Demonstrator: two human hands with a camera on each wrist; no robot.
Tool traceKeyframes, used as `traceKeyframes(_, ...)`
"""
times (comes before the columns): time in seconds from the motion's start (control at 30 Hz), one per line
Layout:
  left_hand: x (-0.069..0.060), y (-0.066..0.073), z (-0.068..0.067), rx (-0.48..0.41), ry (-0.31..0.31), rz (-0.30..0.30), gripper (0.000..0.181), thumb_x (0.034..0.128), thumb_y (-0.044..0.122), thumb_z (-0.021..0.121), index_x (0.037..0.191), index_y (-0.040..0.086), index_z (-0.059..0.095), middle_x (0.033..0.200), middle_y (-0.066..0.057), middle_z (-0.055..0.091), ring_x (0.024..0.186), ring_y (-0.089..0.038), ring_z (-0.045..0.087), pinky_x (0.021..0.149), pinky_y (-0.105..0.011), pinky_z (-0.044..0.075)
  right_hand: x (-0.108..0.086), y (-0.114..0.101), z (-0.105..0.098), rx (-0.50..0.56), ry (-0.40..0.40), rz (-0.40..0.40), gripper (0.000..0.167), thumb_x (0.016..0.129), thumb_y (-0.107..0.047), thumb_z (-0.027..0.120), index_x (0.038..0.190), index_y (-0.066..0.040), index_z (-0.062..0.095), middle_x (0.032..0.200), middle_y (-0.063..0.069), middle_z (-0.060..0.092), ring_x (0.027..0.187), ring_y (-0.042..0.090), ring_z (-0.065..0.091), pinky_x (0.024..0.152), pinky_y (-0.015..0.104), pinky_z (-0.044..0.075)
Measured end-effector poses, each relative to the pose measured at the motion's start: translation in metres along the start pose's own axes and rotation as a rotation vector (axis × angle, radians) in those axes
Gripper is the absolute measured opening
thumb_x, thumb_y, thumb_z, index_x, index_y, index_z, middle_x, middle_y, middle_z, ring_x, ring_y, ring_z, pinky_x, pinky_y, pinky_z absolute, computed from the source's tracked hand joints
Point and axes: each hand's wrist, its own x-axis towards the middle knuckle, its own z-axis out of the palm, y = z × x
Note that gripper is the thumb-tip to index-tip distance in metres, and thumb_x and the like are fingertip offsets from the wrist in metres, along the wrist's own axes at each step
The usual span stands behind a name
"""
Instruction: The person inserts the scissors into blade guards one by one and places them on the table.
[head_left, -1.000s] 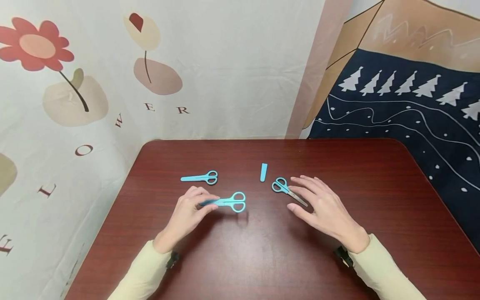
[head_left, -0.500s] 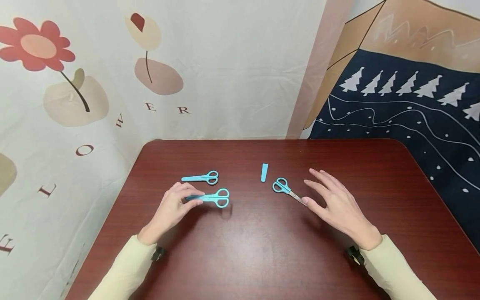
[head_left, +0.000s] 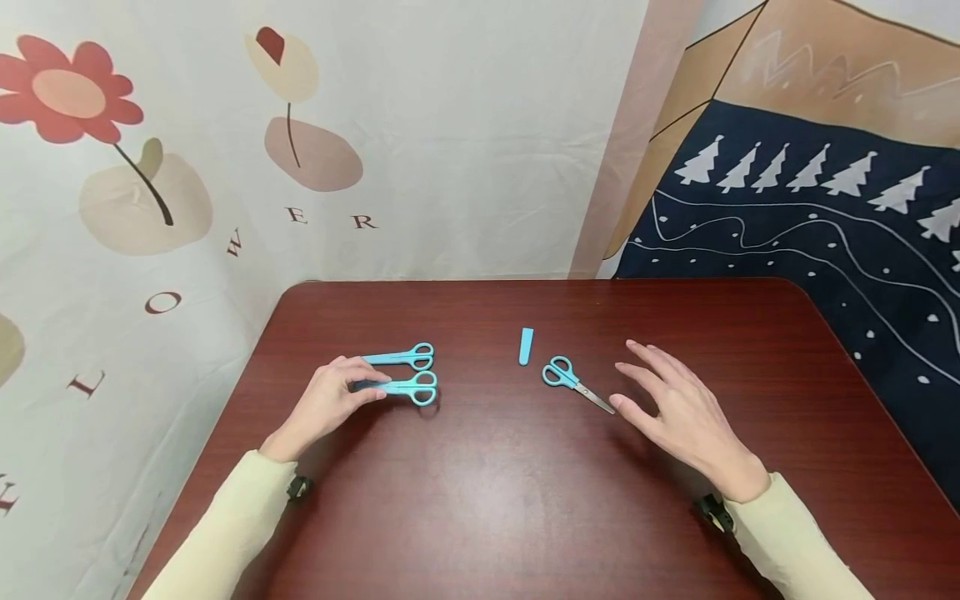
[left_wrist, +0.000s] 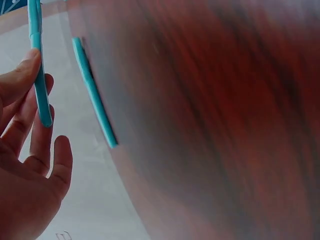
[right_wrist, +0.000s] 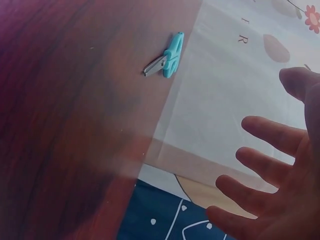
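Note:
My left hand [head_left: 330, 396] pinches a pair of light-blue scissors [head_left: 408, 387] between thumb and fingers, gripping the sheath over the blades while the finger loops point right. These scissors look slightly raised off the table. Just behind them lies a second pair of sheathed blue scissors [head_left: 386, 359], its tip hidden behind my fingers; the left wrist view shows this lying pair [left_wrist: 95, 95] apart from the held one [left_wrist: 42, 95]. My right hand [head_left: 682, 421] hovers with spread fingers, holding nothing. Left of its thumb lie scissors with bare metal blades [head_left: 573, 381]. A loose blue sheath [head_left: 527, 347] rests nearby.
The dark red-brown wooden table [head_left: 487, 500] carries all these things. Behind its far edge hangs a pale curtain [head_left: 465, 167] with flower prints. A dark blue cloth with white trees [head_left: 802, 217] hangs at the right.
My left hand has carried the sheathed scissors left and a little away from me, alongside the lying sheathed pair. My right hand has drawn back to the right from the bare-bladed scissors.

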Motion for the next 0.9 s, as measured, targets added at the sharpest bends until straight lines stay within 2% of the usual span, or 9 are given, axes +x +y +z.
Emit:
traceKeyframes(0.13, 0.005, -0.009, 0.000, 0.018, -0.040, -0.019, 0.019, 0.0810, 0.010, 0.089, 0.099, 0.014, 0.084, 0.090, 0.008, 0.072, 0.083, -0.022, 0.057, 0.071, -0.034, 0.045, -0.002, 0.002, 0.000, -0.008, 0.002, 0.005, 0.053, 0.093, -0.042, 0.075, 0.134, -0.010, 0.068, 0.153, 0.012, 0.051, 0.139, 0.041, 0.047, 0.107, 0.061, 0.041)
traceKeyframes(0.33, 0.010, -0.017, 0.002, 0.027, -0.092, -0.049, 0.017, 0.0811, 0.009, 0.089, 0.096, 0.016, 0.084, 0.092, 0.007, 0.073, 0.092, -0.021, 0.061, 0.081, -0.039, 0.048, -0.005, 0.003, 0.000, -0.014, 0.000, 0.014, 0.054, 0.093, -0.042, 0.075, 0.136, -0.009, 0.067, 0.153, 0.013, 0.052, 0.139, 0.040, 0.047, 0.106, 0.062, 0.041)
traceKeyframes(0.77, 0.012, -0.026, 0.002, 0.003, -0.164, -0.119, 0.013, 0.0826, 0.010, 0.088, 0.093, 0.017, 0.083, 0.093, 0.006, 0.075, 0.095, -0.023, 0.063, 0.084, -0.039, 0.049, -0.005, 0.006, 0.000, -0.021, 0.012, -0.007, 0.052, 0.091, -0.040, 0.077, 0.132, -0.009, 0.069, 0.152, 0.012, 0.052, 0.136, 0.039, 0.049, 0.106, 0.061, 0.042)
traceKeyframes(0.9, 0.013, -0.028, 0.000, -0.034, -0.188, -0.146, 0.011, 0.0841, 0.012, 0.087, 0.092, 0.017, 0.083, 0.093, 0.006, 0.074, 0.092, -0.021, 0.061, 0.080, -0.034, 0.048, -0.005, 0.005, 0.000, -0.019, 0.008, -0.007, 0.052, 0.091, -0.040, 0.076, 0.132, -0.009, 0.070, 0.152, 0.013, 0.052, 0.136, 0.038, 0.049, 0.106, 0.060, 0.042)
